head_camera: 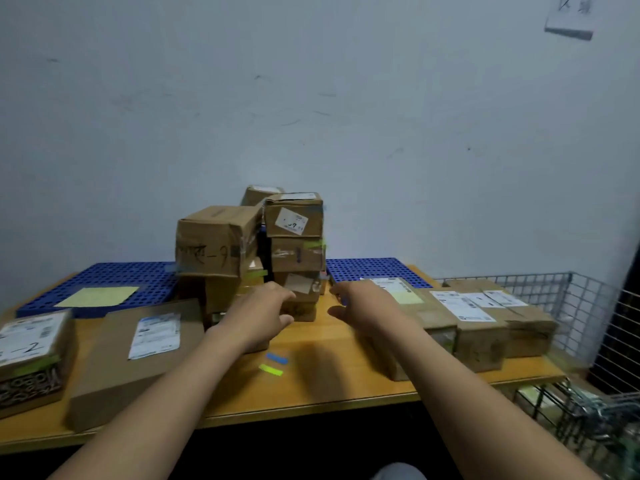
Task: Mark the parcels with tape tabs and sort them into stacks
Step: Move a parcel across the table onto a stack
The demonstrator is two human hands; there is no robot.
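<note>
A stack of brown cardboard parcels (296, 254) stands at the middle back of the wooden table (311, 386), with a larger leaning parcel (214, 240) on its left. My left hand (258, 313) reaches to the base of the stack, fingers loosely spread at the lowest parcel (301, 308). My right hand (360, 303) hovers just right of the stack, fingers relaxed and holding nothing. A blue tape tab (277, 358) and a green tape tab (270, 369) lie stuck on the table in front of the stack.
A flat parcel (138, 355) and a labelled box marked "2" (33, 355) lie at the left. A row of parcels (478, 320) lies at the right. Blue perforated pallets (110, 282) line the back, one bearing a yellow sheet (97, 296). A wire cage (588, 306) stands at far right.
</note>
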